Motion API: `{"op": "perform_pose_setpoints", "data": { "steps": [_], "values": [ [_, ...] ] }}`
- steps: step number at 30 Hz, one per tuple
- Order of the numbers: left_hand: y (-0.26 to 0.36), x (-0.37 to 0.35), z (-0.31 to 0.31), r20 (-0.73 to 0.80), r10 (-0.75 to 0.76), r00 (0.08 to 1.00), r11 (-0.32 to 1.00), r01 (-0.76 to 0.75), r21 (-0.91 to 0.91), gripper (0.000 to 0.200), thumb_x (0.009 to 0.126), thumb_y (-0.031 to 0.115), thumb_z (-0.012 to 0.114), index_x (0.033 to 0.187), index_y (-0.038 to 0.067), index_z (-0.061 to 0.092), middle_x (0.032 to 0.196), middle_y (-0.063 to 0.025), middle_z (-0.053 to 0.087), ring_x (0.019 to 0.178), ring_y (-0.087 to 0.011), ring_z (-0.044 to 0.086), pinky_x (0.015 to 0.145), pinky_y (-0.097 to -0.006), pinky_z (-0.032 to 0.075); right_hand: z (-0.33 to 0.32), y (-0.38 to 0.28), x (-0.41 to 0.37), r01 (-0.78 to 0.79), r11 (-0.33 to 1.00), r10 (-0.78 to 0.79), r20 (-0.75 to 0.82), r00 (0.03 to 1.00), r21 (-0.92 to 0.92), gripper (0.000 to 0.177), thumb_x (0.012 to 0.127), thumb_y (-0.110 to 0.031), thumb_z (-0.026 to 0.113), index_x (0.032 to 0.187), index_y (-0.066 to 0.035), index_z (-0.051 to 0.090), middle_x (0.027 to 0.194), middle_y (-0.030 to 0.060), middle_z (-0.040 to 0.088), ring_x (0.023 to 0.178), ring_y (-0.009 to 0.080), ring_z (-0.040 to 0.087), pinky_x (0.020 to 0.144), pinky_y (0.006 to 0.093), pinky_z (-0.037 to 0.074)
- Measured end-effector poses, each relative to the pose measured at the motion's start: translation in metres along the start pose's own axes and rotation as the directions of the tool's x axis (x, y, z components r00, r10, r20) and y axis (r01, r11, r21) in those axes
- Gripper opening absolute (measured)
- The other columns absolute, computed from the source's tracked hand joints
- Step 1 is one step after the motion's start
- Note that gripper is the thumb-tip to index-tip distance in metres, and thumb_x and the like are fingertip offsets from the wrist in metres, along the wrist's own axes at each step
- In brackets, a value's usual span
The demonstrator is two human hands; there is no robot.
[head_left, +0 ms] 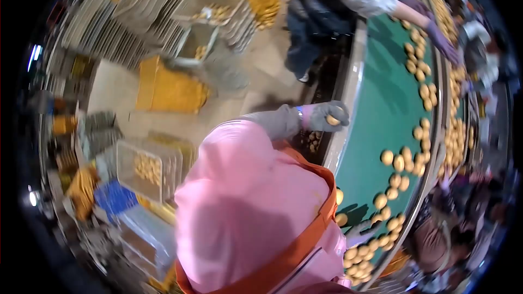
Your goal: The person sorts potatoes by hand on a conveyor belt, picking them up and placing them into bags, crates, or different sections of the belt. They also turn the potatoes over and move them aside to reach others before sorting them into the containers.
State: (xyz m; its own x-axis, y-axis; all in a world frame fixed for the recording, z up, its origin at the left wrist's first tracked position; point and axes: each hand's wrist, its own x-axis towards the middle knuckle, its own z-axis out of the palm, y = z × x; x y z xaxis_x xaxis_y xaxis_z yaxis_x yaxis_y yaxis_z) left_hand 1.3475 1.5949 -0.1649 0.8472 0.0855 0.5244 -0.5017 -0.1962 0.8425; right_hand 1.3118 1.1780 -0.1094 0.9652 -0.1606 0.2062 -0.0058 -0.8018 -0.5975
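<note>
In the head camera's view, we are looking down past a pink garment (234, 190) at a green belt (376, 109) where loose tan pieces (380, 201), round and potato-like, are lying scattered, mostly along the far side. Our left hand (322, 116), in a grey glove, is gripping a single tan piece (333, 120) at the belt's near rail (357, 65). Our right hand (362, 235) is hanging low over the belt, its fingers spreading wide close to a cluster of pieces; we cannot tell whether it is touching any. Farther up the line, a co-worker's purple-gloved hand (444, 43) is stretching across the belt's far edge. Behind us, stacked crates (144, 16) are standing on the floor (111, 90) near a yellow sack (166, 87).
</note>
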Motion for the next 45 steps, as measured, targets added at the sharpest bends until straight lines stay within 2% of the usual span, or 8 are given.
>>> {"op": "perform_pose_setpoints", "data": {
  "steps": [3, 7, 17, 23, 25, 28, 40, 45],
  "values": [
    [-0.057, -0.085, -0.041, -0.252, -0.143, 0.957, 0.939, 0.212, 0.270, 0.013, 0.090, 0.007, 0.070, 0.101, 0.002, 0.066, 0.092, -0.0079, 0.063, 0.091, -0.0226, 0.064, 0.081, -0.0364, 0.053, 0.027, 0.002, 0.050, 0.208, 0.978, -0.202, 0.147, 0.968, -0.025, 0.058, 0.107, -0.033, 0.044, 0.149, 0.007, 0.036, 0.151, 0.0273, 0.042, 0.135, 0.0396, 0.047, 0.112, 0.0442, 0.040],
    [-0.091, -0.222, -0.082, -0.483, -0.830, 0.278, 0.557, 0.378, -0.739, 0.020, 0.093, 0.017, 0.063, 0.108, 0.004, 0.064, 0.099, -0.0087, 0.064, 0.092, -0.0245, 0.064, 0.081, -0.0374, 0.054, 0.066, -0.062, 0.071, 0.292, 0.953, -0.303, 0.211, 0.929, 0.080, 0.055, 0.107, -0.031, 0.046, 0.147, 0.006, 0.039, 0.147, 0.0277, 0.046, 0.135, 0.0397, 0.047, 0.112, 0.0438, 0.040],
    [0.042, -0.373, -0.400, -0.839, -0.119, -0.531, 0.707, 0.548, -0.447, 0.050, 0.101, 0.042, 0.045, 0.128, 0.003, 0.058, 0.117, -0.0090, 0.066, 0.101, -0.0275, 0.065, 0.085, -0.0383, 0.054, 0.120, -0.125, 0.100, 0.368, 0.928, -0.366, 0.323, 0.873, 0.057, 0.057, 0.104, -0.023, 0.050, 0.151, 0.005, 0.034, 0.148, 0.0257, 0.046, 0.134, 0.0366, 0.049, 0.113, 0.0417, 0.039],
    [-0.164, -0.327, -0.474, -0.711, -0.695, 0.109, 0.674, 0.442, -0.591, 0.063, 0.104, 0.054, 0.035, 0.131, 0.003, 0.058, 0.121, -0.0144, 0.067, 0.111, -0.0257, 0.063, 0.092, -0.0356, 0.052, 0.142, -0.131, 0.065, 0.478, 0.865, -0.423, 0.290, 0.858, -0.154, 0.057, 0.095, -0.025, 0.062, 0.142, 0.003, 0.048, 0.144, 0.0278, 0.049, 0.134, 0.0440, 0.045, 0.114, 0.0505, 0.034],
    [-0.180, -0.162, -0.347, -0.680, -0.547, 0.489, 0.662, 0.749, 0.006, 0.052, 0.104, 0.045, 0.042, 0.127, 0.002, 0.060, 0.113, -0.0146, 0.069, 0.101, -0.0260, 0.066, 0.087, -0.0362, 0.053, 0.140, -0.153, 0.038, 0.397, 0.893, -0.342, 0.251, 0.906, -0.214, 0.057, 0.092, -0.025, 0.062, 0.142, -0.002, 0.049, 0.144, 0.0262, 0.049, 0.134, 0.0444, 0.045, 0.112, 0.0537, 0.033],
    [-0.125, 0.012, -0.165, -0.097, -0.286, 0.953, 0.759, 0.287, 0.584, 0.036, 0.103, 0.031, 0.052, 0.121, 0.002, 0.064, 0.102, -0.0148, 0.071, 0.086, -0.0264, 0.069, 0.078, -0.0371, 0.055, 0.122, -0.122, 0.001, 0.208, 0.910, -0.155, 0.173, 0.973, -0.359, 0.056, 0.088, -0.029, 0.063, 0.139, -0.008, 0.052, 0.142, 0.0205, 0.050, 0.135, 0.0415, 0.044, 0.111, 0.0563, 0.033],
    [-0.089, 0.180, -0.018, 0.618, 0.018, 0.786, 0.931, -0.239, 0.276, 0.020, 0.093, 0.013, 0.059, 0.109, 0.002, 0.064, 0.108, -0.0196, 0.067, 0.098, -0.0399, 0.064, 0.087, -0.0440, 0.052, 0.029, -0.001, -0.168, -0.822, 0.499, 0.315, -0.827, 0.467, -0.274, 0.047, 0.095, -0.029, 0.060, 0.132, -0.001, 0.057, 0.129, 0.0279, 0.059, 0.120, 0.0439, 0.056, 0.097, 0.0506, 0.048],
    [-0.111, 0.198, -0.033, 0.644, -0.117, 0.756, 0.924, -0.154, 0.349, 0.023, 0.096, 0.014, 0.057, 0.111, -0.002, 0.065, 0.109, -0.0206, 0.068, 0.101, -0.0379, 0.066, 0.090, -0.0407, 0.052, 0.037, -0.027, -0.086, -0.917, 0.356, 0.730, -0.561, 0.391, -0.177, 0.054, 0.095, -0.040, 0.059, 0.134, -0.004, 0.058, 0.130, 0.0222, 0.061, 0.120, 0.0415, 0.057, 0.104, 0.0529, 0.042]
  ]
}}
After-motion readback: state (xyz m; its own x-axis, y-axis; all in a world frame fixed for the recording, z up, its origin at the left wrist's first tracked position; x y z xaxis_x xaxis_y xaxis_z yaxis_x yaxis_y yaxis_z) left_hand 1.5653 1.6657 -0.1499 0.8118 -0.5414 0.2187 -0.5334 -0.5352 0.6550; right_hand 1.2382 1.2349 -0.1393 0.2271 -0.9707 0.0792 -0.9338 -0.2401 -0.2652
